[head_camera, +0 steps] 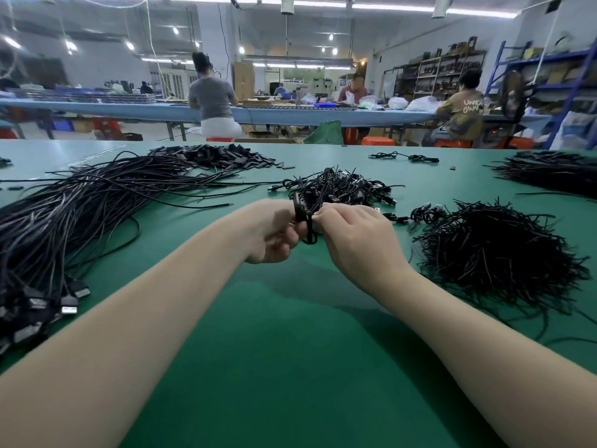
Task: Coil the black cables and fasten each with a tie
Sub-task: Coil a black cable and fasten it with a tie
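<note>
Two hands [318, 232] gripping one coiled cable [303, 218], three seated workers [211, 98]

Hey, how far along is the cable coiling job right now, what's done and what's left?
Done: a pile of coiled cables lies on the green table beyond the hands. In hand: the left hand and right hand both grip one small coiled cable, apparently fastening its tie. Left: a large bundle of uncoiled cables on the left, and a heap of ties on the right. Plenty remains.
</note>
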Tool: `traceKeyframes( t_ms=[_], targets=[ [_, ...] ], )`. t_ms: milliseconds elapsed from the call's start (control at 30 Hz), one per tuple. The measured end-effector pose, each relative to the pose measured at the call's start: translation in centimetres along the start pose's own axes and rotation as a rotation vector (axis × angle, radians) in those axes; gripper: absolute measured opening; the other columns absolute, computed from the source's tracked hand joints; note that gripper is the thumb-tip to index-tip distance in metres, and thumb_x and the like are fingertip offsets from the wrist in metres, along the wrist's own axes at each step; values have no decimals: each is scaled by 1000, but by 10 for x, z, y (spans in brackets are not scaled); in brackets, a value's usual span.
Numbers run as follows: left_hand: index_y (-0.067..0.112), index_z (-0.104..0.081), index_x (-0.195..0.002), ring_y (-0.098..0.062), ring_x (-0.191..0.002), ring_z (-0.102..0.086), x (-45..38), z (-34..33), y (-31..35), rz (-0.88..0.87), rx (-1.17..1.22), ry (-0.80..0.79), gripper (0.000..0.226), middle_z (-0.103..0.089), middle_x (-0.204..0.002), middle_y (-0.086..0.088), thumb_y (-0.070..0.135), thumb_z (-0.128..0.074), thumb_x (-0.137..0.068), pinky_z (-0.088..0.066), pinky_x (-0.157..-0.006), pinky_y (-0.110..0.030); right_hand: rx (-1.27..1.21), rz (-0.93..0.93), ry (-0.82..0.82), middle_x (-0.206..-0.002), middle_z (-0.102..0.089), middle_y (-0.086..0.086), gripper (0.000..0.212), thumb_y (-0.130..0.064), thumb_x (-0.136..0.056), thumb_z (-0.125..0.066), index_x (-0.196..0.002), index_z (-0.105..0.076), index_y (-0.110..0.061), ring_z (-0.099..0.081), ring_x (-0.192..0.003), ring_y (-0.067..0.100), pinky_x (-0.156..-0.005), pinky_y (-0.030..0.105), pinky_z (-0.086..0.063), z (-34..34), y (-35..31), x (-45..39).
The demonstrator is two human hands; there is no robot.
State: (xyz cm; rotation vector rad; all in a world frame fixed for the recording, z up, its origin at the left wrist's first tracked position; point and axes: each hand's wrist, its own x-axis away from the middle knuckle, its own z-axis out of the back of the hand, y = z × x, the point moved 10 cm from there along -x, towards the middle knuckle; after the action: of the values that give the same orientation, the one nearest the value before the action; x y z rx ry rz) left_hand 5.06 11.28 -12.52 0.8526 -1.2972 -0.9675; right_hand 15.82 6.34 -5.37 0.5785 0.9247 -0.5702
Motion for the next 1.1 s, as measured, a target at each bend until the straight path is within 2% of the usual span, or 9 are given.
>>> traceKeyframes(
  t_ms=[167, 367, 500, 567, 700, 800, 900, 1000, 1100],
  targets=[
    [22, -50, -68, 1, -32, -40, 0, -7, 3, -29, 127, -90, 30, -50, -45, 11, 23, -41, -97, -32, -34, -10, -130, -88, 68, -96, -72, 9, 3, -2, -81, -65, -81, -68, -1, -70, -79, 28, -64, 34, -52, 10, 5, -3],
    [30, -61, -102, -5, -71, -69, 5, -23, 27, -332, -63, -177, 32, -75, -89, 7, 3, -48, -91, -45, -56, -18, -207, -427, 57, -88, -65, 17, 16, -9, -86, -54, -93, -64, 1, -60, -66, 39, -53, 35, -44, 5, 46, 10],
    [36, -67, -84, -5, -53, -56, 13, -16, 38, -520, -398, 6, 5, -58, -64, 11, 41, -69, -86, -36, -45, -13, -195, -407, 103, -92, -68, 9, 11, -10, -86, -57, -90, -65, -4, -61, -64, 34, -51, 31, -42, 8, 43, 9],
    [29, -61, -65, -12, -47, -37, 13, -12, 41, -546, -476, 57, 34, -38, -52, 10, 56, -59, -87, -27, -41, -18, -190, -378, 124, -91, -69, 4, 7, -9, -87, -60, -87, -67, -6, -62, -67, 31, -51, 28, -41, 11, 39, 8],
    [21, -39, -63, -16, -48, -24, 9, -9, 46, -498, -426, 102, 46, -31, -56, 2, 56, -48, -91, -17, -49, -26, -155, -290, 174, -91, -70, 5, 12, -11, -91, -61, -84, -69, -6, -66, -74, 29, -56, 38, -51, 17, 30, 4],
    [22, -42, -50, -14, -40, -23, 5, -17, 32, -300, -225, -73, 43, -31, -48, 4, 40, -43, -89, -16, -48, -21, -40, -84, 231, -93, -71, 5, 15, -11, -91, -60, -83, -71, -6, -67, -88, 26, -66, 34, -49, 27, 12, 0],
    [18, -55, -41, -10, -36, -30, 10, -17, 14, -93, -190, -168, 64, -33, -45, 8, 50, -34, -93, -24, -44, -16, -37, -72, 175, -98, -70, 7, 14, -11, -92, -58, -85, -69, -4, -65, -89, 28, -68, 33, -44, 21, 10, -7],
    [20, -74, -57, -9, -37, -39, 8, 18, 19, -111, -362, 50, 80, -49, -48, 7, 63, -20, -96, -30, -42, -11, -130, -303, 54, -94, -67, 9, 14, -14, -93, -54, -91, -65, -5, -61, -76, 32, -61, 33, -41, 1, 34, -23],
    [19, -73, -74, -18, -52, -44, 8, 60, 29, -234, -540, 351, 47, -54, -67, -1, 38, -36, -97, -33, -48, -18, -17, -541, -65, -102, -64, 10, 19, -22, -97, -52, -103, -67, -11, -57, -87, 31, -63, 35, -45, -17, 81, -51]
  ],
)
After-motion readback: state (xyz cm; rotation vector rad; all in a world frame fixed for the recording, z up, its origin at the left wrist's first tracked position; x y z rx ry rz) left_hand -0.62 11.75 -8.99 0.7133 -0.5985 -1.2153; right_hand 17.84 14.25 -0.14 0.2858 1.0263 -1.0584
